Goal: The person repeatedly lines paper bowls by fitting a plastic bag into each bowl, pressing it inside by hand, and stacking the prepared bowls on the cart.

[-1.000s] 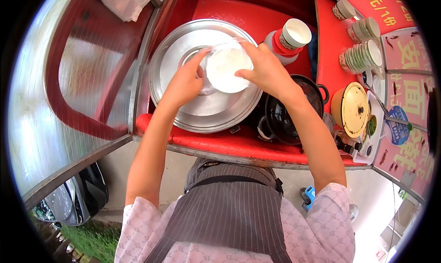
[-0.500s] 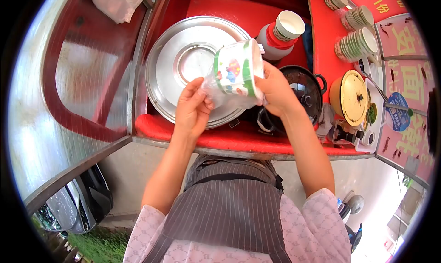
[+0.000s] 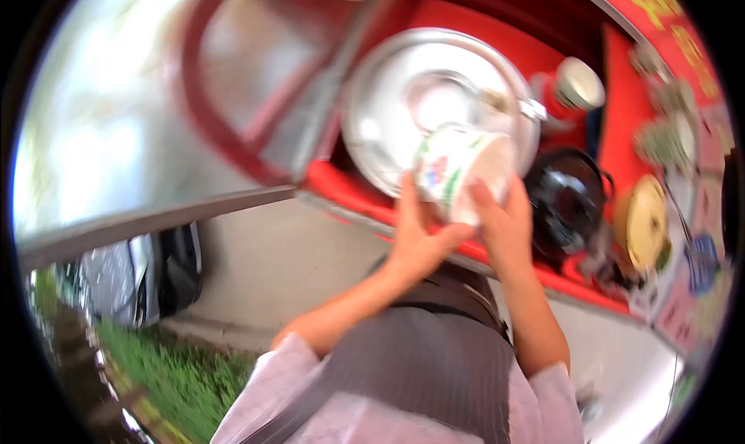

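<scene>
A white paper cup (image 3: 458, 161) with green bands and a coloured print is held tilted between my two hands. My left hand (image 3: 423, 238) grips its lower left side, fingers along the wall and thumb reaching right. My right hand (image 3: 503, 219) clasps it from the right, by the pale round end. Clear plastic film was visible around the cup before; blur hides it now. Beneath and behind the cup lies a large round metal lid (image 3: 380, 110).
Right of the lid stand a dark lidded pot (image 3: 566, 199) and a yellow-lidded pot (image 3: 642, 223). White cups (image 3: 580, 83) sit on a red-topped container behind, with stacked paper cups (image 3: 666, 141) at far right. A metal-framed panel (image 3: 256, 71) borders the left.
My view has swung left, so the stall appears shifted right. My left hand has moved from pinching the plastic film to gripping the cup. The cup is lower and tilted differently.
</scene>
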The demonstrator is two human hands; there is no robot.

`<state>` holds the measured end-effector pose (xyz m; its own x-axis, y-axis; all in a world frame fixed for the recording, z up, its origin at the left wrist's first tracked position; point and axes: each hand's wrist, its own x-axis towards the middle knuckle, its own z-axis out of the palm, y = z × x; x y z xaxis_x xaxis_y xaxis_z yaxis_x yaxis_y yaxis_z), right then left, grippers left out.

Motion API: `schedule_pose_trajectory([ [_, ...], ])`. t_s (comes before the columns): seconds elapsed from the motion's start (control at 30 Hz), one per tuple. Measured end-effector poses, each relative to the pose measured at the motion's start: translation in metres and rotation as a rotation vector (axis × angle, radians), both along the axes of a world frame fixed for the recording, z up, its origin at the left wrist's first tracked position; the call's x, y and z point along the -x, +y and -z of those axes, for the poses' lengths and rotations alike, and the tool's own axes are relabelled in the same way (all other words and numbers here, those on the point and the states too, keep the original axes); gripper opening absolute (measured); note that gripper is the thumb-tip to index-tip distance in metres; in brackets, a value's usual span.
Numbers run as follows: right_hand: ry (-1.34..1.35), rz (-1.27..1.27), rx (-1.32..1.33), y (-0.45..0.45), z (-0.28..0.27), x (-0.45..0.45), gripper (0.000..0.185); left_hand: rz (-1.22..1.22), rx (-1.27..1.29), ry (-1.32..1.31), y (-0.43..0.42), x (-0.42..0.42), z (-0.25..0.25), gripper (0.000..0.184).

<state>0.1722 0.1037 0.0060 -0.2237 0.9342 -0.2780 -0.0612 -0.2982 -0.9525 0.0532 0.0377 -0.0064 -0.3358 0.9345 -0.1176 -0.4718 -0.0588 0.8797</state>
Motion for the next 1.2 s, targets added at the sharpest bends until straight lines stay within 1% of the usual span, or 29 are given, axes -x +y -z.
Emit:
schedule_pose_trajectory([
  [0.03,0.012,-0.031,0.017,-0.006,-0.002,0.005,0.044,-0.042,-0.031,-0.089,0.003,0.004,-0.004,0.097],
  [0.1,0.093,-0.023,0.076,-0.018,0.000,0.009,0.050,-0.092,-0.007,-0.136,-0.004,0.020,0.018,0.086],
  [0.13,0.141,-0.010,0.106,-0.023,0.002,0.011,0.055,-0.080,-0.045,-0.250,-0.005,0.029,0.024,0.078],
  [0.17,0.181,-0.022,0.125,-0.027,0.002,0.011,0.060,-0.118,-0.080,-0.478,-0.002,0.034,0.010,0.072],
  [0.2,0.119,-0.190,0.149,-0.026,-0.009,0.007,0.064,-0.050,-0.077,-0.689,-0.007,0.045,0.016,0.068],
  [0.23,0.201,-0.152,0.063,-0.031,-0.006,0.013,0.067,-0.019,-0.052,-0.812,-0.013,0.057,0.005,0.066],
  [0.27,0.239,-0.101,0.060,-0.033,-0.006,0.020,0.064,0.025,-0.025,-0.942,-0.019,0.065,-0.008,0.064],
  [0.3,0.236,-0.060,0.028,-0.037,0.008,0.015,0.062,0.005,-0.046,-0.923,-0.026,0.067,-0.016,0.064],
  [0.37,0.237,-0.022,-0.004,-0.040,0.030,0.016,0.060,0.143,-0.077,-0.987,-0.041,0.071,-0.024,0.064],
  [0.43,0.091,-0.130,-0.111,-0.043,0.039,0.017,0.057,0.114,-0.035,-0.930,-0.052,0.071,-0.029,0.066],
  [0.47,0.098,-0.128,-0.112,-0.043,0.047,0.017,0.057,0.095,0.013,-0.882,-0.057,0.071,-0.030,0.067],
  [0.5,-0.064,-0.149,-0.305,-0.043,0.052,0.018,0.046,0.160,-0.061,-0.736,-0.062,0.072,-0.024,0.068],
  [0.53,-0.231,-0.170,-0.496,-0.045,0.054,0.017,0.036,0.166,-0.059,-0.735,-0.068,0.073,-0.019,0.068],
  [0.6,-0.135,-0.117,-0.491,-0.048,0.054,0.023,0.023,0.326,0.022,-0.601,-0.078,0.077,-0.017,0.070],
  [0.67,-0.183,-0.165,-0.448,-0.049,0.045,0.024,0.025,0.378,0.060,-0.623,-0.087,0.075,-0.015,0.071],
  [0.73,-0.232,-0.213,-0.405,-0.048,0.033,0.023,0.028,0.461,-0.045,-0.605,-0.086,0.075,-0.013,0.073],
  [0.77,-0.257,-0.237,-0.381,-0.046,0.026,0.022,0.030,0.350,-0.014,-0.609,-0.086,0.077,-0.014,0.067],
  [0.8,-0.284,-0.261,-0.356,-0.046,0.019,0.021,0.032,0.359,-0.011,-0.613,-0.086,0.084,-0.010,0.067],
  [0.83,-0.194,-0.155,-0.356,-0.053,0.005,0.026,0.041,0.263,0.051,-0.232,-0.085,0.095,-0.002,0.064],
  [0.87,-0.296,-0.078,-0.494,-0.058,-0.012,0.024,0.031,0.163,0.109,0.146,-0.083,0.103,0.004,0.060],
  [0.9,-0.277,-0.107,-0.584,-0.061,-0.024,0.018,0.021,0.026,0.194,0.557,-0.078,0.109,-0.019,0.057],
  [0.93,-0.269,-0.123,-0.670,-0.066,-0.037,0.012,0.016,-0.009,0.202,0.606,-0.074,0.108,-0.023,0.062],
  [1.0,-0.416,-0.176,-0.740,-0.079,-0.057,0.021,0.011,0.079,0.151,0.627,-0.067,0.105,-0.021,0.075],
  [1.03,-0.486,-0.280,-0.786,-0.081,-0.061,0.029,0.012,0.113,0.087,0.605,-0.065,0.097,-0.018,0.072],
  [1.07,-0.573,-0.360,-0.771,-0.083,-0.050,0.035,0.017,0.158,0.023,0.569,-0.064,0.089,-0.017,0.069],
  [1.1,-0.735,-0.477,-0.698,-0.088,-0.034,0.033,0.020,0.229,0.065,0.623,-0.063,0.081,-0.021,0.072],
  [1.13,-0.607,-0.461,-0.764,-0.081,-0.023,0.038,0.017,0.136,-0.009,0.746,-0.063,0.068,0.006,0.074],
  [1.17,-0.586,-0.505,-0.669,-0.074,-0.025,0.041,0.016,0.288,0.119,0.382,-0.062,0.072,0.013,0.074],
  [1.2,-0.548,-0.542,-0.578,-0.068,-0.025,0.040,0.014,0.287,0.053,0.297,-0.059,0.066,0.009,0.073],
])
